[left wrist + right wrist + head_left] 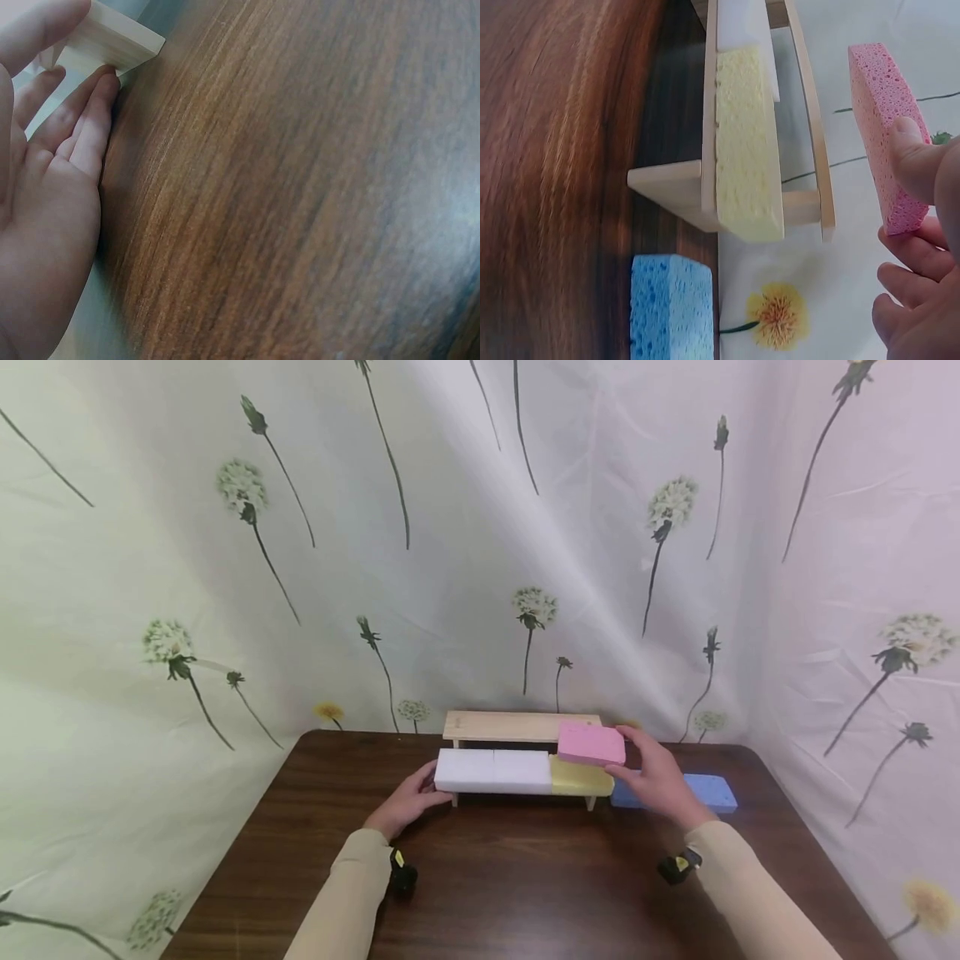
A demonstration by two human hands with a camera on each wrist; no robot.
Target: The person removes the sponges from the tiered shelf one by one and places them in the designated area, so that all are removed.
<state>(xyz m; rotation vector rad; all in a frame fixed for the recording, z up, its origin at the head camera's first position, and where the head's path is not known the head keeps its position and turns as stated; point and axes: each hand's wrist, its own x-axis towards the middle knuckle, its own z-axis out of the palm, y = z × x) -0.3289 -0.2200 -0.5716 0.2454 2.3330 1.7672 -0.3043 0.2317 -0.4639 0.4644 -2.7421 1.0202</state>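
My right hand pinches a pink sponge between thumb and fingers, above the right end of a two-step wooden rack. On the rack's front step, two white sponge-like blocks lie end to end with a yellow sponge to their right. The right wrist view shows the pink sponge held apart from the rack. My left hand holds the rack's left end, thumb in front and fingers at the side. In the left wrist view its fingers reach along the pale wood.
A blue sponge lies on the dark wooden table just right of the rack, partly behind my right hand. Close behind the table hangs a pale curtain with a dandelion print. Small black cameras sit on both wrists.
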